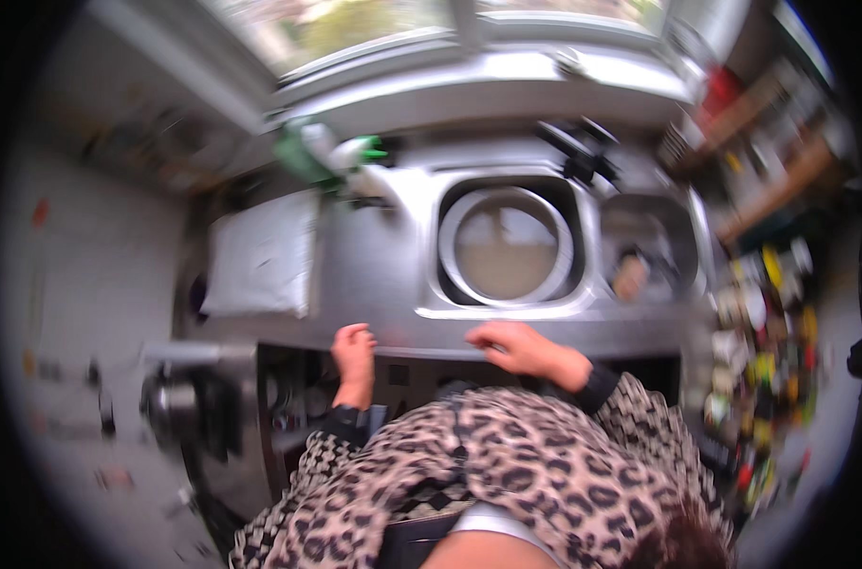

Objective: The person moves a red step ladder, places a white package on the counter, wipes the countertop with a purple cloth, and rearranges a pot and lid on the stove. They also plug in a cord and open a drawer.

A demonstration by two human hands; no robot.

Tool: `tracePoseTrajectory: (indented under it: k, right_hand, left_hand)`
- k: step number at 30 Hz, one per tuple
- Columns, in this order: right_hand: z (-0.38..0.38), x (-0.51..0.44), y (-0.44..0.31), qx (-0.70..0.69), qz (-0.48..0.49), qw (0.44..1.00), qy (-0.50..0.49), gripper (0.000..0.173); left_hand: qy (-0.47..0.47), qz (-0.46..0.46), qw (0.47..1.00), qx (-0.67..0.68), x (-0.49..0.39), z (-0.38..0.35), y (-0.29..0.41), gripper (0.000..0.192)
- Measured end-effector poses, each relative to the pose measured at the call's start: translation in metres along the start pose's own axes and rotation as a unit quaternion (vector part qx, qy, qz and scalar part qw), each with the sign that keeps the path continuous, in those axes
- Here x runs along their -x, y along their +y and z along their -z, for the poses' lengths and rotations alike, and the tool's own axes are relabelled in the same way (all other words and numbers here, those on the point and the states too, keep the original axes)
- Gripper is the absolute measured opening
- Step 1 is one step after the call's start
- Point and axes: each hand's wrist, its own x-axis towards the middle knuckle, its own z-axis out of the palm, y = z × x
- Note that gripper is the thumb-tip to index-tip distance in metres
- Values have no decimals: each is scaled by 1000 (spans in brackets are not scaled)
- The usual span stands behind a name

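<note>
My left hand (354, 358) hangs at the front edge of the stainless steel counter (374, 284), fingers bent; motion blur hides whether they are fully closed. My right hand (520, 347) is over the same edge, in front of the larger sink basin (428, 284). Its fingers are loosely curled, with a gap by the thumb and nothing visible in the grip. Inside that basin sits a round tub (448, 238) with a pale rim, holding cloudy brownish liquid. Neither hand touches the tub.
A smaller basin (690, 281) at right holds blurred items. Behind the basins is a dark tap (580, 160). Bottles (356, 151) stand back left, near a flat whitish board or package (260, 259). Shelves (779, 188) and many jars (758, 355) line the right side.
</note>
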Motion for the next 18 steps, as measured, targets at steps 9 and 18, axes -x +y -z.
tracePoseTrajectory:
  k: [9, 18]
  right_hand:
    - [7, -7, -23, -51, -63, 995, -64, 31]
    - [11, -13, -25, -73, -43, 995, -49, 28]
  left_hand:
    - [-3, -18, 999, 51, 10, 13, -5, 13]
    - [25, -41, 997, 67, 25, 27, -1, 8]
